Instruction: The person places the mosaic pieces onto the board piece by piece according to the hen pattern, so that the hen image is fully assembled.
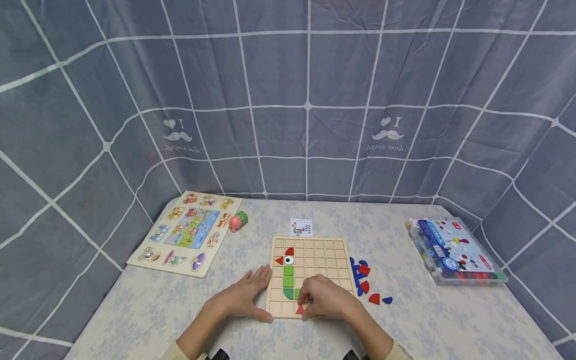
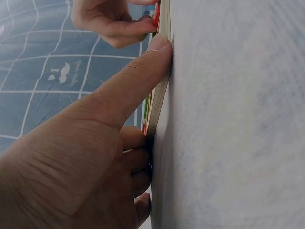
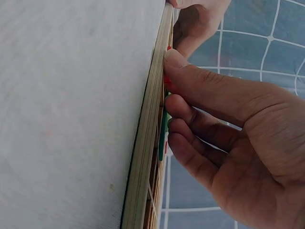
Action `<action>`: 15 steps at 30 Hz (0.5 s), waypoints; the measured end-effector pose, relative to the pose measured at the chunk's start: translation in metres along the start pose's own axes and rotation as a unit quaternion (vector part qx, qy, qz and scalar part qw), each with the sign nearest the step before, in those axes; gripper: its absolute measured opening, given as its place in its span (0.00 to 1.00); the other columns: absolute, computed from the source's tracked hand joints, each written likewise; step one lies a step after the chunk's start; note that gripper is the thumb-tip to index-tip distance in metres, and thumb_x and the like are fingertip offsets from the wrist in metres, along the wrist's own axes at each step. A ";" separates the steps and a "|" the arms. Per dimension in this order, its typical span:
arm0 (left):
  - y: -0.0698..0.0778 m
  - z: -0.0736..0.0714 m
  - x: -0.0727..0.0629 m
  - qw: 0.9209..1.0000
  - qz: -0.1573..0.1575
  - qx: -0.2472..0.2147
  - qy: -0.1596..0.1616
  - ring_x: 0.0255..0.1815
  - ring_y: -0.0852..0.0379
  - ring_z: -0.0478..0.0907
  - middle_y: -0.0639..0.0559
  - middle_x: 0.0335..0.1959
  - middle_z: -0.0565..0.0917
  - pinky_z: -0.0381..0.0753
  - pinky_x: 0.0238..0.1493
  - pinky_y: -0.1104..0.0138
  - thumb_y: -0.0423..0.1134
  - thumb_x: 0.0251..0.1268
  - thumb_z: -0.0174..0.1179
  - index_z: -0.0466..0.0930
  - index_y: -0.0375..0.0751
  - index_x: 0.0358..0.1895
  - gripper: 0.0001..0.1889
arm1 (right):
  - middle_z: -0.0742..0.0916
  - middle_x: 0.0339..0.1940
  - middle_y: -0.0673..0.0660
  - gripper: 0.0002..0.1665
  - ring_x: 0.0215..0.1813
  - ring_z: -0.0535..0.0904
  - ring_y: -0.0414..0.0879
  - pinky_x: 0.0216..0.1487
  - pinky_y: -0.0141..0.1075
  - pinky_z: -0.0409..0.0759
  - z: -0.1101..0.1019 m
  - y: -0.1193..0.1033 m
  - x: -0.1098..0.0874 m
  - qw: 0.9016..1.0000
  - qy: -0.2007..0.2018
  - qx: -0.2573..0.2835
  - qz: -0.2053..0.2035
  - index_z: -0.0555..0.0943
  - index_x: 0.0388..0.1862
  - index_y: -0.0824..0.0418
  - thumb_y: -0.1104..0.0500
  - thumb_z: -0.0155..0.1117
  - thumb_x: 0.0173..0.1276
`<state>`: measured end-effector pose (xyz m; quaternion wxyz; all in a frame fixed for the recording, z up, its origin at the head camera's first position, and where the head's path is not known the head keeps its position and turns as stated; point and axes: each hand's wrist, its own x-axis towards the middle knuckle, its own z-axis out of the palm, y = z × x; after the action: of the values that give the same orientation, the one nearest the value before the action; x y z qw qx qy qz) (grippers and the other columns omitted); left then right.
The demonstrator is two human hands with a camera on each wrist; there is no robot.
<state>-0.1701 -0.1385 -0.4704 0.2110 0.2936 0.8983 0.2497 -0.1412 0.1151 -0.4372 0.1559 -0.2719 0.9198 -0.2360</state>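
I have the counter (image 1: 432, 325) under everything, and the board (image 1: 330, 265) lies flat on it, squarely in front of the person. The left hand (image 1: 245, 295) is spread along the board's left side, thumb at the near edge; I'd want it firm there, since a brace that slips would jog the pieces in the grid. The right hand (image 1: 326, 297) pinches between thumb and forefinger, low over the near edge, with the other fingers curled in close to the board. I'd keep those knuckles lifted, so they don't nudge the green squares (image 1: 288, 276) or the green pieces partly hidden beneath them.

The card (image 1: 300, 231) lies just beyond the far edge; its grid picture is tiny from here, so I'd check cell and direction against it before letting go. Loose blue pieces (image 1: 357, 277) lie beside the board's right edge, away from this work.

The pinched piece is the red triangle (image 1: 299, 310), at the nearest row, just below the green. I can't tell whether it is seated. To my mind, best to square its base to the cell, lower it, release, then press with one fingertip.
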 end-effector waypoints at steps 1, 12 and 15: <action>0.000 0.000 0.000 1.000 0.000 0.000 -0.001 0.81 0.45 0.44 0.41 0.80 0.49 0.44 0.80 0.46 0.63 0.44 0.72 0.49 0.32 0.76 0.61 | 0.81 0.25 0.41 0.10 0.28 0.70 0.32 0.32 0.23 0.72 0.000 0.000 0.000 1.000 0.000 -0.001 -0.001 0.87 0.27 0.53 0.54 0.81 0.47; -0.001 0.000 0.000 1.000 -0.002 0.002 -0.003 0.81 0.46 0.44 0.41 0.80 0.49 0.44 0.80 0.47 0.63 0.45 0.72 0.49 0.33 0.76 0.61 | 0.83 0.27 0.41 0.10 0.29 0.72 0.33 0.32 0.24 0.74 -0.002 0.001 0.000 1.000 -0.006 0.000 -0.003 0.89 0.29 0.52 0.53 0.80 0.49; -0.001 0.000 0.001 1.000 -0.001 0.005 -0.003 0.81 0.46 0.44 0.41 0.80 0.49 0.44 0.80 0.47 0.63 0.45 0.72 0.49 0.33 0.76 0.61 | 0.84 0.27 0.41 0.09 0.30 0.72 0.33 0.33 0.23 0.75 -0.003 0.002 0.001 1.000 -0.002 -0.008 -0.011 0.89 0.29 0.52 0.52 0.80 0.50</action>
<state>-0.1712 -0.1390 -0.4714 0.2129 0.2946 0.8990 0.2444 -0.1438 0.1172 -0.4361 0.1530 -0.2839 0.9182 -0.2302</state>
